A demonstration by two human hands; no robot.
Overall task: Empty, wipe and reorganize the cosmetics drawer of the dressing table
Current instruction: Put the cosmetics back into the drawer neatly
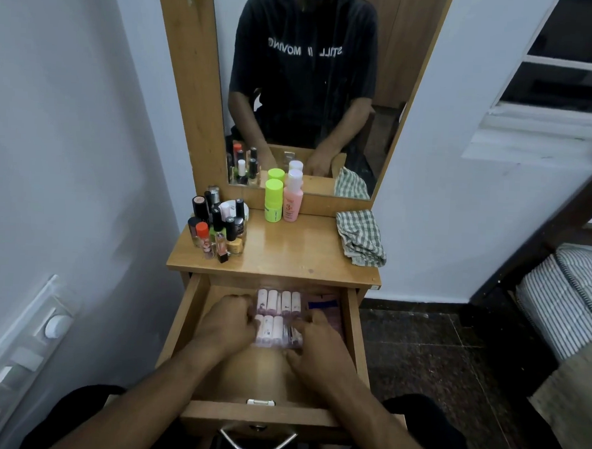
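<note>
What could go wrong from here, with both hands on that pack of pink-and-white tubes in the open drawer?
1. The clear pack of pink-and-white tubes is gripped only at its sides by the left hand and right hand; lifted unevenly, tubes might slip out.
2. The cluster of small nail-polish bottles stands near the wooden tabletop's front left edge; setting the pack down there could topple them.

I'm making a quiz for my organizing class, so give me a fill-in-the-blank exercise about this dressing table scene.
1. Both hands, left hand and right hand, are on a pack of pink tubes inside the open ____.
2. The checked cloth lies on the tabletop's ____ side.
3. Beside the pink bottle stands a bottle coloured ____.
4. The nail polish bottles cluster on the tabletop's ____ side.

Missing words: drawer; right; green; left
</note>
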